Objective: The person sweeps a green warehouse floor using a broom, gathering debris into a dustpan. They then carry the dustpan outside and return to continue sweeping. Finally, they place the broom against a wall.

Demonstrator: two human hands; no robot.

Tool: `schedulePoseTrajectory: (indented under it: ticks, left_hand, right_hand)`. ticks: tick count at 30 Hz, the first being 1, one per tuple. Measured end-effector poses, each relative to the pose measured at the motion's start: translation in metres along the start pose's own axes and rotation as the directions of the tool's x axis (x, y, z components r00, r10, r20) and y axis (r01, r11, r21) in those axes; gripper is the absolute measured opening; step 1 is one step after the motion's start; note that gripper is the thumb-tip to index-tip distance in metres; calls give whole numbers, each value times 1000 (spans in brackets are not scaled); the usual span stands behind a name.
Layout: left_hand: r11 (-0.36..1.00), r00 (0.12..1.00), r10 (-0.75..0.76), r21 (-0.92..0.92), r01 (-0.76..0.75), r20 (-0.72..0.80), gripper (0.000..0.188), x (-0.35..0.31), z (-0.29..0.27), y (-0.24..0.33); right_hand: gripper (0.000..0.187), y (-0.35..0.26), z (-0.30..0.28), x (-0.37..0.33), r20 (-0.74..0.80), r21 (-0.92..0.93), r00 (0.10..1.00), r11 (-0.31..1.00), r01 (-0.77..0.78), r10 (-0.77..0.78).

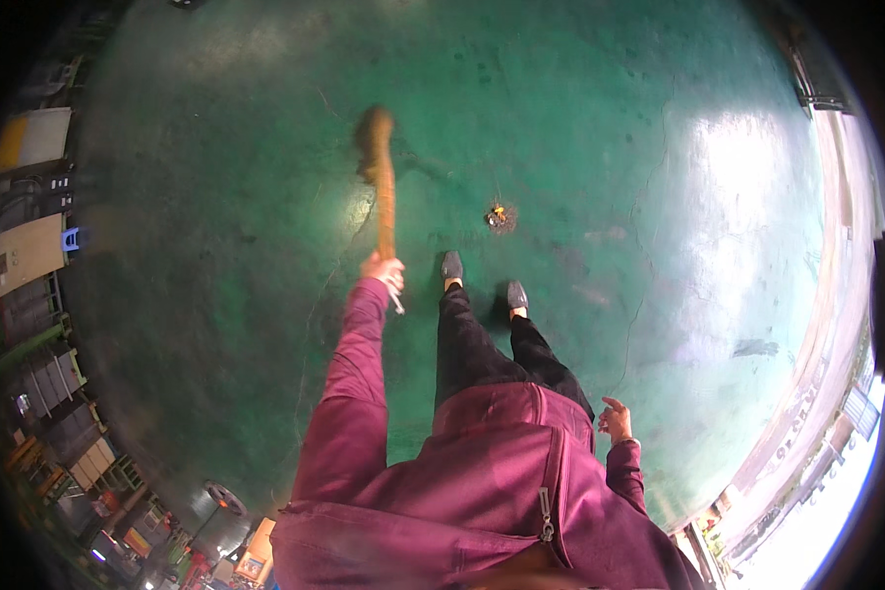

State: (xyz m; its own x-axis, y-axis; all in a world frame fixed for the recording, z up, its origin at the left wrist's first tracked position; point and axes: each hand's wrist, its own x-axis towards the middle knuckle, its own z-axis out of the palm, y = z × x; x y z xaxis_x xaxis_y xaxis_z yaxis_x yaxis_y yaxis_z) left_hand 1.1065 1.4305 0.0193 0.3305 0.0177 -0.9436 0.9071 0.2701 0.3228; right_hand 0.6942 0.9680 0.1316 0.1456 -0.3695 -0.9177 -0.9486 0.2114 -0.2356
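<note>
My left hand (383, 269) is closed round one end of a long yellow-brown broom (385, 197), which reaches away from me over the green floor. Its far end is dark and smeared by motion, so the bristles do not show clearly. A pale loop or cord hangs out below my grip. To the right of the broom, apart from it, lies a small heap of sweepings (500, 217) with yellow and whitish bits in it. My right hand (616, 421) is beside my right hip, its fingers loosely bent and apart, holding nothing.
My grey shoes (451, 265) stand on the green floor (580, 128), just nearer than the heap. Along the left edge are cabinets (29, 256), shelves and a blue stool (71, 239). A wheel (225, 498) is at lower left. A pale strip (806, 393) borders the floor on the right.
</note>
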Motion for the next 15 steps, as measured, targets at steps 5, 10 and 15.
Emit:
schedulePoseTrajectory:
  ticks: [5,10,15]
  left_hand:
    - [972,982,-132,214,102,134,58,-68,38,-66]
    - [993,955,-105,77,87,277,69,-142,44,-79]
    - [951,988,-11,308,-37,153,78,-195,32,-98]
  right_hand:
    - [41,-29,27,2,63,10,997,999,53,-53]
    - [41,-65,24,25,79,5,976,979,204,-204]
    - [41,-73,12,50,64,65,976,977,202,-206]
